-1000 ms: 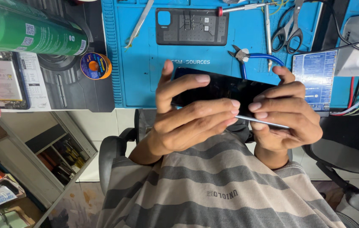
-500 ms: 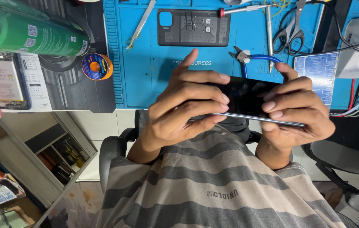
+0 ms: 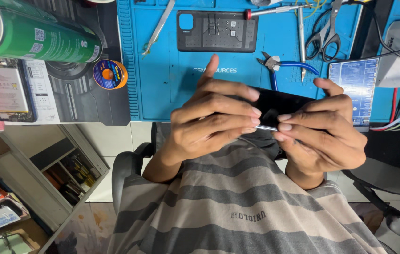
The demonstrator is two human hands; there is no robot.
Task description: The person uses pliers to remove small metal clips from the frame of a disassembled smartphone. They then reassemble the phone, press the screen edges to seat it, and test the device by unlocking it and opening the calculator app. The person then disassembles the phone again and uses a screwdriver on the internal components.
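Both hands are gripping a black phone (image 3: 280, 106) at frame center, just over the near edge of the blue mat (image 3: 162, 75): left hand (image 3: 209, 124) w/ fingers curled shut over its left end, right hand (image 3: 324, 136) w/ fingers wrapped closed round its right end. Lying on the mat toward the top of frame: a phone back cover (image 3: 216, 30), blue-handled cutters (image 3: 284, 66), scissors (image 3: 324, 30) & tweezers (image 3: 160, 26). A green spray can (image 3: 40, 35) is lying upper left on the surface.

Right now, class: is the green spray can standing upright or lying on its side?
On its side: the green spray can lies lengthwise across the dark mat.
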